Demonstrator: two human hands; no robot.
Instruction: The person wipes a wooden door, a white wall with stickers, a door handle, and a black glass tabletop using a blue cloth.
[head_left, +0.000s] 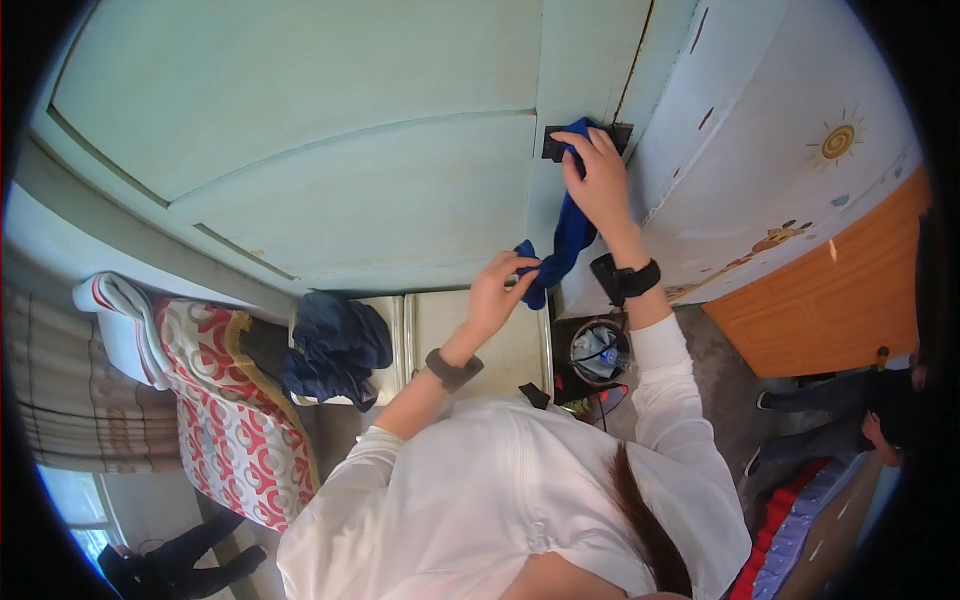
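A long strip of blue cloth (572,238) hangs down the front of a pale green panelled door (350,210). High up, my right hand (600,185) pinches its upper end against a dark metal plate (551,146) at the door's right edge. Lower and to the left, the fingers of my left hand (494,294) close on the bunched lower end. The cloth covers the middle of the plate, so what lies beneath it is hidden. Both my wrists carry dark bands.
Below the door stands a pale cabinet (470,335) with dark blue clothing (345,340) on its left part. A bin (598,352) with a bottle stands at its right. Further left is a red-and-white patterned cover (240,430). Another person (870,410) is at the far right, beside an orange wooden door (820,290).
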